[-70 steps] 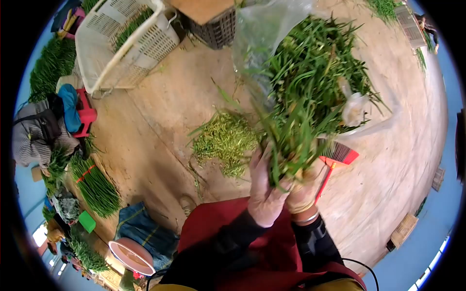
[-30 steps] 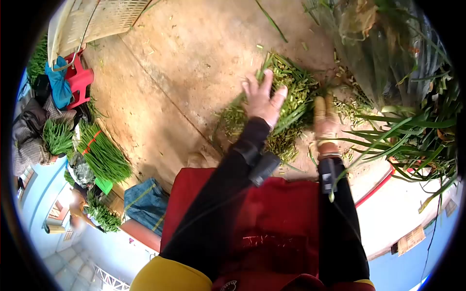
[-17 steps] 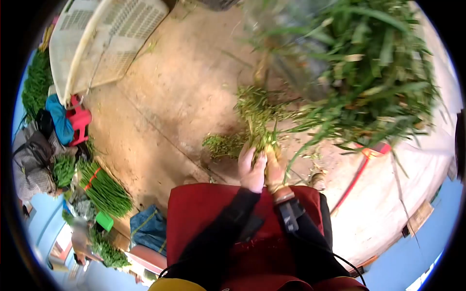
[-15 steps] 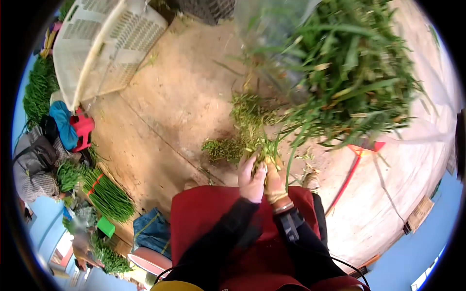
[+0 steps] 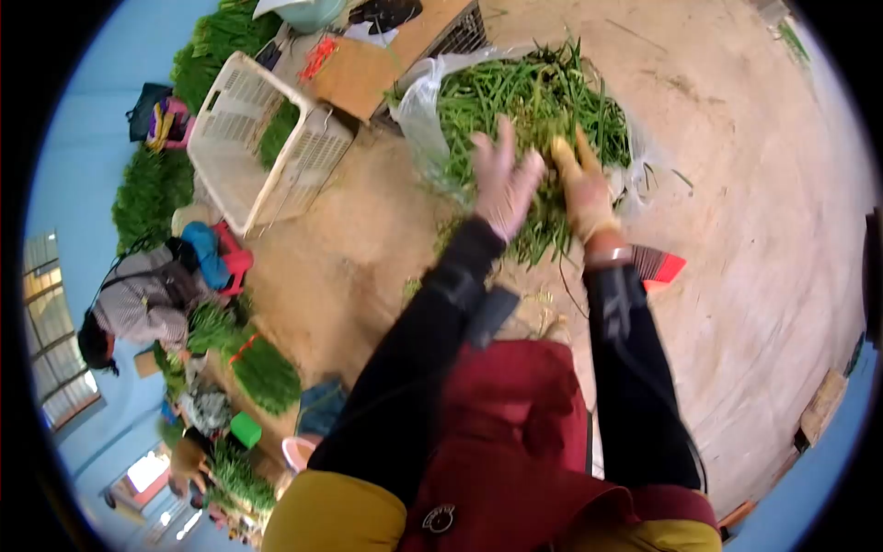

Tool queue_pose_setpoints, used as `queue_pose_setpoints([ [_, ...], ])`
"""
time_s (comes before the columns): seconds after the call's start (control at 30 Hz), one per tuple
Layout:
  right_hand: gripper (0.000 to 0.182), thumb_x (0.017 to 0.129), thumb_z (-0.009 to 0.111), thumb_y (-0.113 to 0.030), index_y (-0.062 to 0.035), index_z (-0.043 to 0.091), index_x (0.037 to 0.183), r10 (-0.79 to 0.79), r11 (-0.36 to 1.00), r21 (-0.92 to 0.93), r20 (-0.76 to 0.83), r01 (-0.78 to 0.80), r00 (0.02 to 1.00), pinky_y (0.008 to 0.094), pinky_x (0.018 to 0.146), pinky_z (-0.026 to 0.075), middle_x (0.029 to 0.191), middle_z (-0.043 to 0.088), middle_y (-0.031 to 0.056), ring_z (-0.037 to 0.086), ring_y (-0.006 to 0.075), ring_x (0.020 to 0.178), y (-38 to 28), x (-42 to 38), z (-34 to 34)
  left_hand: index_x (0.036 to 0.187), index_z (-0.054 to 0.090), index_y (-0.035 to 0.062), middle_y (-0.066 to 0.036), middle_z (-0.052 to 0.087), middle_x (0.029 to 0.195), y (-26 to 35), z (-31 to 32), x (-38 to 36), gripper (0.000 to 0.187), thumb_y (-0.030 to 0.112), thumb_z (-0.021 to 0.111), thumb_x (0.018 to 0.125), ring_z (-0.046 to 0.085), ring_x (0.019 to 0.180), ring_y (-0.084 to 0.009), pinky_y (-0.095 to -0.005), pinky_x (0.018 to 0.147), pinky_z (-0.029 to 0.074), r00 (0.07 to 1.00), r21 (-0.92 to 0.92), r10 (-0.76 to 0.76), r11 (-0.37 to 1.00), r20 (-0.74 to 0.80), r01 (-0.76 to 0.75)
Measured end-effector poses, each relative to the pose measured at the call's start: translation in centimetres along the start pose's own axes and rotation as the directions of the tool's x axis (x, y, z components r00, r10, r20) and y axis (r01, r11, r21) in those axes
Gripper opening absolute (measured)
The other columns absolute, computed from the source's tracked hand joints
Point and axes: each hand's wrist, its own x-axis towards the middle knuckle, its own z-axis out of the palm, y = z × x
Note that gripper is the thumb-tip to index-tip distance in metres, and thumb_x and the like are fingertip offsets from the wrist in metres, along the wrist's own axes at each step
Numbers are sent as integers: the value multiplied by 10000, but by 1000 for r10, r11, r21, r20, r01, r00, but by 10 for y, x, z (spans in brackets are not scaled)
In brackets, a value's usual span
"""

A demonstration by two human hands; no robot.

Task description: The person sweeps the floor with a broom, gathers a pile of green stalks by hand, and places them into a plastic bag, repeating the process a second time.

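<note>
My left hand [image 5: 506,184], in a thin pale glove, reaches over a heap of green stalks and leaves [image 5: 579,101] with its fingers spread. Close beside it, my right hand [image 5: 587,195] wears a yellowish glove, fingers stretched out and apart. Neither hand grips anything that I can see. The heap fills a clear plastic bag [image 5: 421,103] lying open on the floor, and leaves spill over its near edge. Blurred pale trimmings show between my hands.
A white plastic basket [image 5: 308,170] lies on its side to the left. A red dustpan-like tool [image 5: 662,267] is beside my right forearm. A person [image 5: 152,290] bends near a tied bundle of greens [image 5: 265,373]. A cardboard sheet [image 5: 368,69] stands at the back.
Both hands have moved forward from the floor scraps near my lap to over the bag. The greens they held together are out of them, and the fingers have opened. My view has shifted.
</note>
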Motion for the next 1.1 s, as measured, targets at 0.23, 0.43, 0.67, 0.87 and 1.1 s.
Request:
queue_pose_setpoints([
  [0.23, 369, 778, 572, -266, -101, 585, 1108, 229, 950, -272, 284, -151, 931, 349, 887, 405, 1022, 586, 232, 549, 302, 1022, 22, -3, -49, 1206, 451, -22, -233, 487, 1184, -43, -75, -28, 468, 265, 466, 837, 494, 1092, -283, -332, 919, 379, 874, 190, -461, 882, 156, 431],
  [0.43, 297, 815, 540, -249, -21, 624, 985, 515, 767, -585, 316, -263, 797, 315, 786, 445, 931, 628, 187, 605, 241, 859, 122, -49, -37, 1180, 524, 66, -111, 513, 1214, -170, -47, -23, 389, 252, 479, 842, 484, 1111, -199, -278, 923, 371, 782, 619, -543, 737, 306, 270],
  [0.67, 552, 769, 615, -467, -69, 548, 1146, 755, 616, 276, 60, -738, 653, 283, 712, 426, 983, 577, 30, 521, 156, 828, 195, -82, 26, 1176, 484, -24, -229, 520, 1154, -229, 14, -52, 684, 539, 473, 787, 490, 1094, -301, -334, 924, 363, 597, 175, -669, 718, 443, 674],
  [0.87, 466, 801, 608, -385, -49, 531, 1114, 689, 610, 379, 180, -696, 702, 295, 766, 427, 1037, 570, 61, 532, 194, 919, 234, -91, 108, 1152, 409, -35, -151, 470, 1069, -157, 34, -70, 455, 349, 286, 942, 446, 1048, -186, -283, 897, 370, 418, 65, -563, 647, 713, 760],
  [1.1, 324, 781, 627, -216, 1, 549, 1009, 852, 456, 174, 197, -873, 485, 302, 582, 471, 855, 607, 108, 579, 197, 683, 192, -57, 75, 964, 610, 1, -132, 605, 1021, -147, -14, -34, 353, 278, 623, 747, 579, 915, -220, -309, 824, 446, 470, 189, -443, 849, 764, 493],
])
